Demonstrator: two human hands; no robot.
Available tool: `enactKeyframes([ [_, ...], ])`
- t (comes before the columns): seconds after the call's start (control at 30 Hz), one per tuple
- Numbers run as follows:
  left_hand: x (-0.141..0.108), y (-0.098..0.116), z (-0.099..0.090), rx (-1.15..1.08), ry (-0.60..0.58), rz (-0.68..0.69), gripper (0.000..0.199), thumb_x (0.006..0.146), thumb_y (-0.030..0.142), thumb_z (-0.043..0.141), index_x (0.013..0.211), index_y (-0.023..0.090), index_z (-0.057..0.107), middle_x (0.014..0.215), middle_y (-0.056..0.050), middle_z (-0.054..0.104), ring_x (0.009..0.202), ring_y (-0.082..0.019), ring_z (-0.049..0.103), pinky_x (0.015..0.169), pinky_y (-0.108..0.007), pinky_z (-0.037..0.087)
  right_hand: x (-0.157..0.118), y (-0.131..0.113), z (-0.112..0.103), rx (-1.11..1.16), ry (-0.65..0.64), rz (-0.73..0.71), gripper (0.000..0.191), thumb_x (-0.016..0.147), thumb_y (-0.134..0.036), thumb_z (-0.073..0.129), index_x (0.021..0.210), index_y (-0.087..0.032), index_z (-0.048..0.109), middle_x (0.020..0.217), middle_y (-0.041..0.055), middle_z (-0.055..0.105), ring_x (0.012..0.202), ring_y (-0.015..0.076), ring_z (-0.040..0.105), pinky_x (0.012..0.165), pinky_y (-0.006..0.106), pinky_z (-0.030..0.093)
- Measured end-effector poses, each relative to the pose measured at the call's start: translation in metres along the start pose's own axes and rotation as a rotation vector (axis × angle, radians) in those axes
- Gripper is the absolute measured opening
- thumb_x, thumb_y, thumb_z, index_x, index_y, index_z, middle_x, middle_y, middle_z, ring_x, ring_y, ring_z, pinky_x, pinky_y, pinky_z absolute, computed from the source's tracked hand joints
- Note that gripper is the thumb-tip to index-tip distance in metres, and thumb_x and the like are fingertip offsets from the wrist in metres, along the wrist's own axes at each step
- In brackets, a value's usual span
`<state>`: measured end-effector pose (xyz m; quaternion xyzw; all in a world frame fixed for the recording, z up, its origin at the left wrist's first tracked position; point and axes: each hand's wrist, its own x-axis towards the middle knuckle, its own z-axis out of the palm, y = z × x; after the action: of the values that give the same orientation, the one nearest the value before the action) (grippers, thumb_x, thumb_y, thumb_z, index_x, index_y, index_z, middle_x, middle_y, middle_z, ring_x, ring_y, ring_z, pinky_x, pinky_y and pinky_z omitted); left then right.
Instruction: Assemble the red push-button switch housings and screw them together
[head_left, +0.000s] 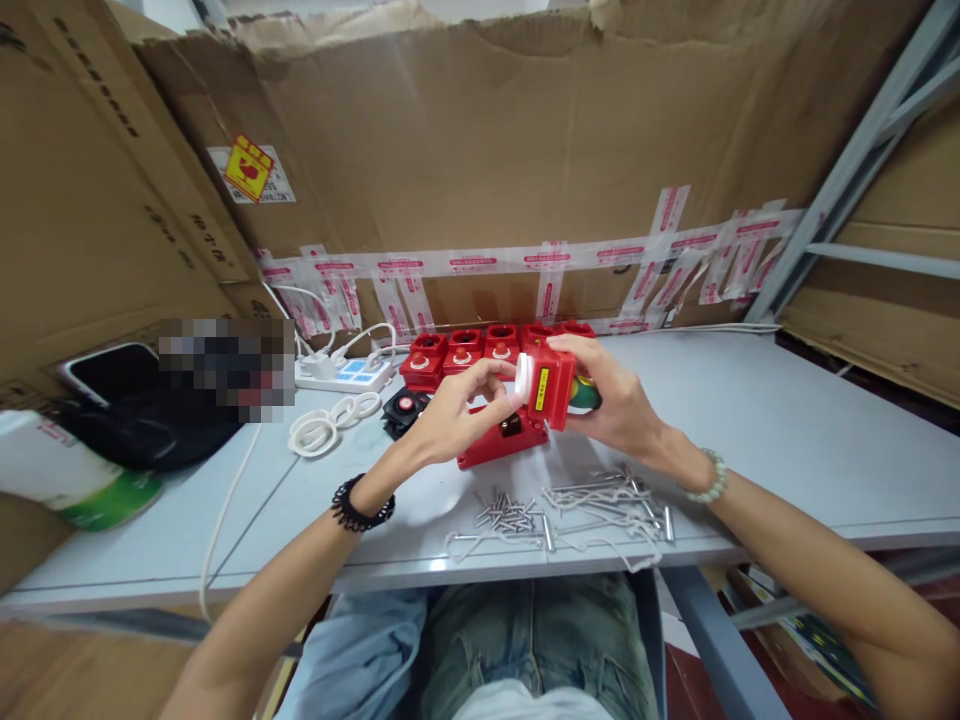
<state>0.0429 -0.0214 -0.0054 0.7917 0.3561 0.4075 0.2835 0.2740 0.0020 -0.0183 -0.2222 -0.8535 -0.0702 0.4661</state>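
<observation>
My right hand [619, 400] is closed around a red box-shaped housing [551, 390] with a yellow label, held tilted above the table. A rounded green-and-yellow piece [585, 393] shows beneath that palm; most of it is hidden. At the housing's left end, my left hand [461, 410] pinches a white ring [522, 380] with thumb and fingers. Below both hands lies another red housing [499, 443] with an opening in its face. Black parts with a red centre [405, 408] sit just left of it, partly behind my left hand.
Several red housings [461, 352] line the back. White rings [313, 433] and a power strip [349, 375] are to the left. Screws [506, 512] and metal pins with cords [600, 500] lie near the front edge. A green-and-white package [82, 470] stands far left; cardboard [480, 150] walls the back.
</observation>
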Motion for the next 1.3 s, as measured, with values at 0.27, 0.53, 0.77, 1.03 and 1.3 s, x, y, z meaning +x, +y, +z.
enactKeyframes([
  [0.27,0.000,-0.004,0.006,0.054,0.056,-0.043,0.039,0.098,0.051,0.036,0.096,0.018,0.057,0.092,-0.006,0.063,0.088,-0.020,0.060,0.084,-0.037,0.048,-0.001,-0.002,0.003,-0.026,-0.059,-0.043,0.066,0.078,-0.021,0.070,0.137,-0.023,0.040,0.132,0.0122,0.057,0.123,0.0260,0.057,0.100,0.043,0.053],
  [0.53,0.000,-0.003,0.007,-0.084,0.010,0.164,0.048,0.086,0.034,0.063,0.129,0.019,0.046,0.121,-0.013,0.060,0.104,-0.021,0.061,0.088,-0.036,0.051,0.001,-0.004,-0.001,0.046,-0.018,0.062,0.065,0.076,-0.033,0.074,0.133,-0.023,0.042,0.127,0.0117,0.061,0.115,0.0265,0.062,0.095,0.043,0.055],
  [0.77,0.002,-0.004,0.007,-0.066,0.062,-0.151,0.050,0.093,0.058,0.043,0.070,0.016,0.056,0.061,-0.001,0.058,0.056,-0.012,0.054,0.058,-0.025,0.044,-0.001,-0.003,0.004,-0.028,-0.043,-0.094,0.069,0.075,-0.021,0.073,0.136,-0.022,0.040,0.130,0.0131,0.059,0.122,0.0266,0.058,0.097,0.040,0.055],
  [1.03,0.001,0.002,-0.025,0.063,0.177,-0.167,0.039,0.084,0.055,0.054,0.088,0.016,0.058,0.075,-0.004,0.066,0.069,-0.016,0.062,0.066,-0.028,0.049,-0.001,0.002,-0.001,-0.015,0.001,-0.077,0.067,0.077,-0.024,0.073,0.136,-0.022,0.040,0.130,0.0146,0.059,0.124,0.0272,0.057,0.101,0.042,0.054],
  [1.3,-0.079,-0.041,-0.131,0.872,0.167,-0.440,0.056,0.080,0.057,0.057,0.118,0.016,0.058,0.107,-0.012,0.066,0.098,-0.028,0.062,0.081,-0.034,0.047,0.000,-0.002,-0.001,0.006,-0.037,-0.042,0.067,0.076,-0.024,0.074,0.134,-0.021,0.041,0.131,0.0136,0.059,0.124,0.0265,0.057,0.100,0.040,0.054],
])
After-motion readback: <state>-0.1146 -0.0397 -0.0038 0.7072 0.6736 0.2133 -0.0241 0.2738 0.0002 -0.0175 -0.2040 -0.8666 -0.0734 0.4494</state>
